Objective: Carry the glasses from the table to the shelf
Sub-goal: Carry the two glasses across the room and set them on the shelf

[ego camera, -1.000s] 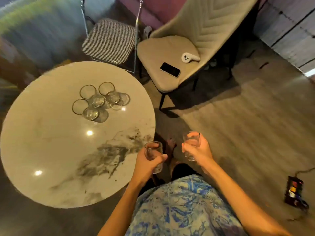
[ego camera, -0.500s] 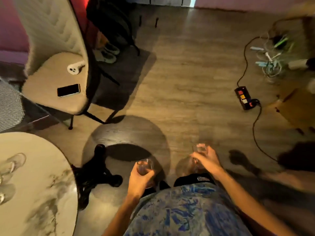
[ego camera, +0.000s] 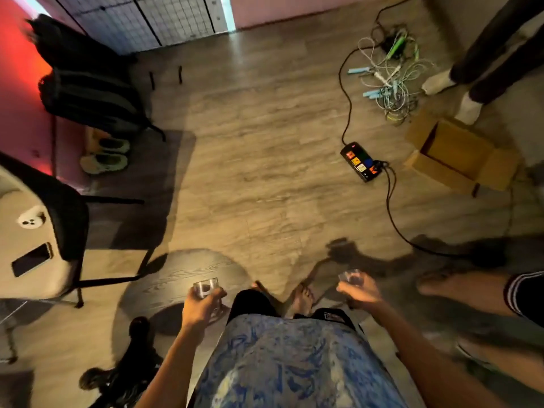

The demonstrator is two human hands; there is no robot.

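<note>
My left hand (ego camera: 201, 306) grips a small clear glass (ego camera: 205, 287) upright, low in the view and left of my body. My right hand (ego camera: 357, 293) holds a second clear glass (ego camera: 348, 276) to the right, at about the same height. Both glasses hang over the wooden floor in front of my blue patterned shirt. The table and the other glasses are out of view, and no shelf can be seen.
A black power strip (ego camera: 361, 161) with its cable, a tangle of cables (ego camera: 388, 75) and an open cardboard box (ego camera: 459, 156) lie on the floor at right. Another person's legs (ego camera: 482, 60) stand at top right, a bare foot (ego camera: 453, 287) at right. A beige chair (ego camera: 32, 245) with a phone is at left.
The view has swung right, away from the round table, which has left the frame. Both hands still hold their glasses and have spread wider apart.
</note>
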